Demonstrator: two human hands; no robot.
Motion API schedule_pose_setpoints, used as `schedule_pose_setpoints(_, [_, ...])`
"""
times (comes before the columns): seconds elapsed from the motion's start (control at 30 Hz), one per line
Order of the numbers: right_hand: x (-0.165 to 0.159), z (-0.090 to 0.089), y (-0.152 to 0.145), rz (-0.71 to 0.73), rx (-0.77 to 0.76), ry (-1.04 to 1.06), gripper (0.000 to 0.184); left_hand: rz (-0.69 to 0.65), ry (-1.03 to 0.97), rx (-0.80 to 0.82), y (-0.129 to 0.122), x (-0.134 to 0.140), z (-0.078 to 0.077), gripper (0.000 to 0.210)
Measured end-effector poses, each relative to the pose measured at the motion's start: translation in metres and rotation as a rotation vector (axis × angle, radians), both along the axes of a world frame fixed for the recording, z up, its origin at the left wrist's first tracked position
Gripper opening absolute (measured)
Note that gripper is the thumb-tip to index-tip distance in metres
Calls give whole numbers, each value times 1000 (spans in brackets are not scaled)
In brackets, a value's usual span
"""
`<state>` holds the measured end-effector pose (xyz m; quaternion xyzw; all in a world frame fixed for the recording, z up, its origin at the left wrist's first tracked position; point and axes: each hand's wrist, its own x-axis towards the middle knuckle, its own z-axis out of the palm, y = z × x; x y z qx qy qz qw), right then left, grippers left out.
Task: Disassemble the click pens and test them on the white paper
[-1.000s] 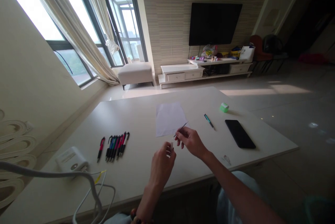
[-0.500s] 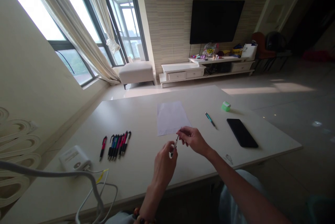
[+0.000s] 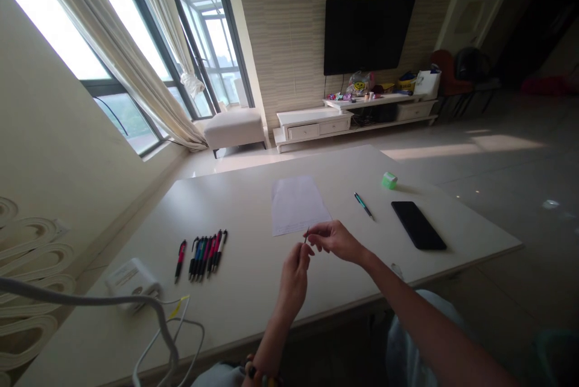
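Observation:
Just in front of the white sheet of paper [image 3: 299,203], my two hands meet over the table. My left hand [image 3: 295,272] is closed round a pen whose barrel is now mostly hidden by the fingers. Between thumb and fingertips, my right hand [image 3: 337,242] pinches a thin dark rod [image 3: 306,236], which looks like a pen refill, at the top end of that pen. To the left lies a row of several pens [image 3: 208,255] with coloured barrels and black grips, with a red pen [image 3: 180,260] set apart beside it. A teal pen [image 3: 363,206] rests right of the paper.
On the right of the table [image 3: 253,314] are a black phone [image 3: 418,225] and a small green box [image 3: 389,180]. A white charger block [image 3: 132,284] with grey and white cables [image 3: 163,308] occupies the near left. The table's front edge runs below my forearms.
My left hand has moved up along the pen toward my right fingers and covers the white barrel that showed before. My right hand stays in about the same place. The view has shifted slightly.

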<state>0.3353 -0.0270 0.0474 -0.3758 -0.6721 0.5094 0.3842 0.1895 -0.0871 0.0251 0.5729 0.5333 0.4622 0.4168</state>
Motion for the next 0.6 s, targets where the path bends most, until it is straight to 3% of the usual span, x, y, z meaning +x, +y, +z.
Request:
schedule_pose_setpoints(0.17, [33,-13,26,-205,145,-476,24,69,-101,-7,3,-6,5,38])
schedule_pose_setpoints(0.3, [44,-32,32,-103,164,-779,35,92,-139,-9,1,-10,11,39])
schedule_pose_setpoints(0.43, [42,-42,29,-57,226,-837,41,89,-126,3,-1,-11,14,38])
schedule_pose_setpoints(0.6, [38,-42,30,-37,245,-813,42,93,-113,-5,-2,-11,15,36])
